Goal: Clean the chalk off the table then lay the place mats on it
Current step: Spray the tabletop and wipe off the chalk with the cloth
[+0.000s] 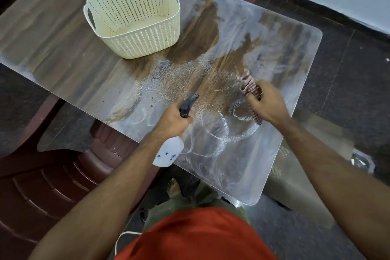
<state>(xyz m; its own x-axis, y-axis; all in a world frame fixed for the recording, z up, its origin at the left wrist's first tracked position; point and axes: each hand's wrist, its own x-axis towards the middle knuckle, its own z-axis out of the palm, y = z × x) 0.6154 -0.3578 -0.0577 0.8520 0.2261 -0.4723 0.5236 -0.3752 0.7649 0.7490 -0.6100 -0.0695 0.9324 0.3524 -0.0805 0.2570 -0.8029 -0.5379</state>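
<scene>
The right hand [266, 105] grips a blurred striped cloth [251, 88] on the chalky table [263, 167], left hand [173, 119] fingers wrapping a spray bottle [168, 152] bearing unreadable blue marks.

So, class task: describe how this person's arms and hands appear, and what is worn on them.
Both forearms are bare from the bottom of the picture to the wrists; no sleeve shows. The left hand and right hand have no gloves, and no watch, ring or bracelet is visible. The right hand looks slightly blurred. Below, an orange-red top shows at the body.
</scene>
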